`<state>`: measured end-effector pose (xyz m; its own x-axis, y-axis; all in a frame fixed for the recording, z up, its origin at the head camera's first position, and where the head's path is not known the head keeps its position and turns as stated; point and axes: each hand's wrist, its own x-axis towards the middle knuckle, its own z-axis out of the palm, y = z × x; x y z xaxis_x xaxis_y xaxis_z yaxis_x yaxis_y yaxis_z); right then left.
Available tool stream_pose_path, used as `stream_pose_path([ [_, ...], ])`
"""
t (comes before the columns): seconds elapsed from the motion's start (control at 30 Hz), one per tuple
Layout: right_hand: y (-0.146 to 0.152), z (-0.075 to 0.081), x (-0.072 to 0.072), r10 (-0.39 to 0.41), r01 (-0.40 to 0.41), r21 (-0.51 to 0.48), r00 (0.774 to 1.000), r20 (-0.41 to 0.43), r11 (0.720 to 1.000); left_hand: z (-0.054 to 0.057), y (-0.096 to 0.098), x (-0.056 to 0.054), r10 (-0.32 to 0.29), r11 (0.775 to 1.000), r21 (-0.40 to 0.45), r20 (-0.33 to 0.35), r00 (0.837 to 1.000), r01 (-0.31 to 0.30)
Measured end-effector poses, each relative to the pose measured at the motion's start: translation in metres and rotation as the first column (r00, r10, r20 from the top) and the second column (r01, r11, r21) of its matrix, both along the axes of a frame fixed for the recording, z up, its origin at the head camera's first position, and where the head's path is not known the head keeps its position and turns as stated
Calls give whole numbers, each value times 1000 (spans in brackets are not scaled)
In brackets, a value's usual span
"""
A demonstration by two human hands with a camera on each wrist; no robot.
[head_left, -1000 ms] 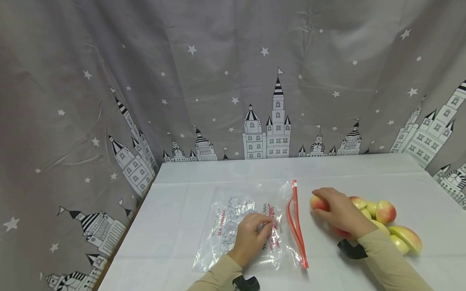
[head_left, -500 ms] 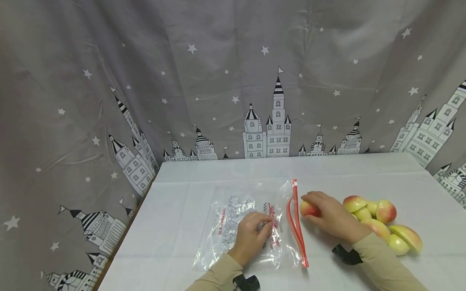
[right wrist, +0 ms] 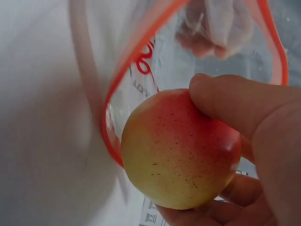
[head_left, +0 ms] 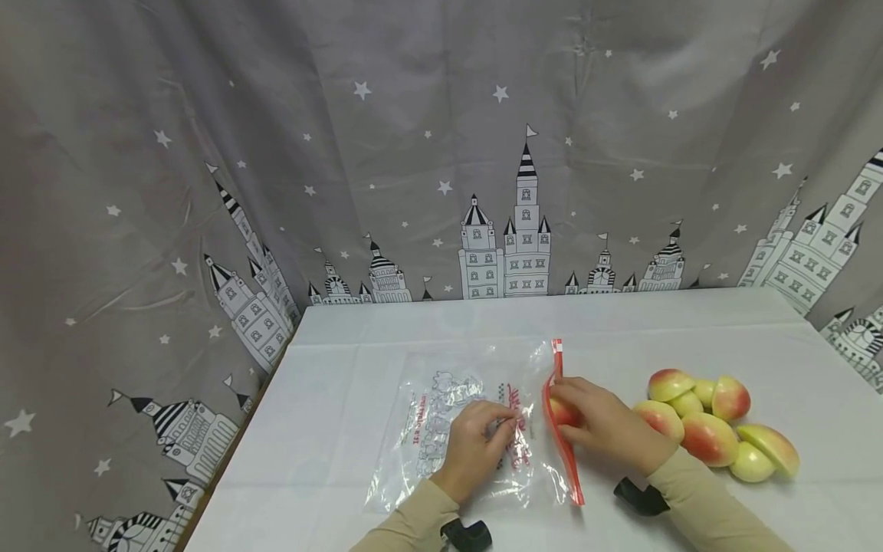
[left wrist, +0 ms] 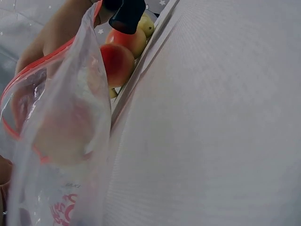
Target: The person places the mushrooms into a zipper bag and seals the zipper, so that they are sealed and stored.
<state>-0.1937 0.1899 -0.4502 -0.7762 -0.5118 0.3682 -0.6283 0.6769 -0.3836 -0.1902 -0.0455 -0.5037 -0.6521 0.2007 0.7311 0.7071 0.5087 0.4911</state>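
A clear zip bag [head_left: 441, 387] with a red zip edge [head_left: 569, 468] lies on the white table, its mouth to the right. My left hand [head_left: 477, 441] pinches the bag's upper layer. My right hand [head_left: 607, 422] grips a red-and-yellow, apple-like fruit [right wrist: 181, 150], thumb on top and fingers below. The fruit is at the bag's mouth, with the red edge looping around it in the right wrist view. Through the plastic, the fruit [left wrist: 68, 134] shows blurred in the left wrist view. Its far side is hidden.
Several more red-and-yellow fruit pieces [head_left: 709, 439] lie in a cluster to the right, some showing pale yellow-green faces. A grey curtain [head_left: 414, 153] printed with castles and stars hangs behind the white table [head_left: 345, 337].
My right hand has carried the fruit left from beside the cluster to the bag's red-edged mouth. My left hand has stayed in place on the bag.
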Motion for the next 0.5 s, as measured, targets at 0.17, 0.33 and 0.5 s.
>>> stream_pose_path([
  [0.17, -8, -4, 1, 30, -30, -3, 999, -12, 1000, 0, 0, 0, -6, 1000, 1, 8, 1000, 6],
  [0.33, -14, -9, 3, 50, -51, -41, 998, -23, 998, 0, 0, 0, -4, 1000, -3, -8, 1000, 3],
  [0.5, -18, -16, 3, 88, -93, -59, 993, -78, 994, 1, -1, 0, 3, 1000, -10, -4, 1000, -3],
])
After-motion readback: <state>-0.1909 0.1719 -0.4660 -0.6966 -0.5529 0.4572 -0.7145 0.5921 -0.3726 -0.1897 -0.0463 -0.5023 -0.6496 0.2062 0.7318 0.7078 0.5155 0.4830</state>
